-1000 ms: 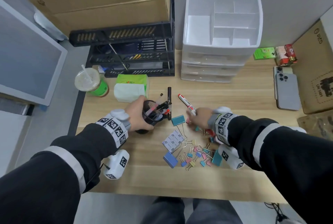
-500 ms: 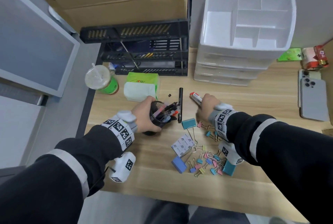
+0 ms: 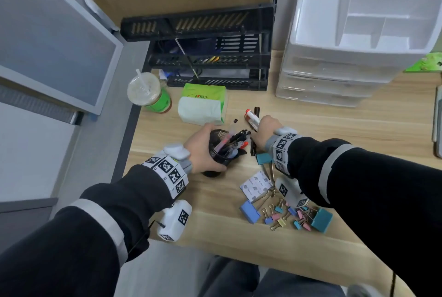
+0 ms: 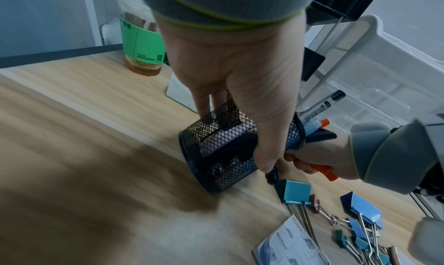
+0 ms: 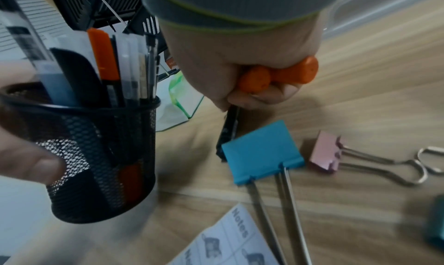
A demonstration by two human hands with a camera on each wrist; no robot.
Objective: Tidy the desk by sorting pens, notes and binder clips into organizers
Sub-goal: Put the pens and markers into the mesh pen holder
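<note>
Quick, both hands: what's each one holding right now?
Left hand: grips the black mesh pen cup.
Right hand: closed round orange-capped markers, fingertips on a black pen.

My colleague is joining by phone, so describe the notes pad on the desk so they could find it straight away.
Start at the black mesh pen cup that the left hand grips near the desk's front left. Just right of it and nearer the person lies a scatter of binder clips. The notes pad is the only flat white paper there, printed "Notes" repeatedly.
</note>
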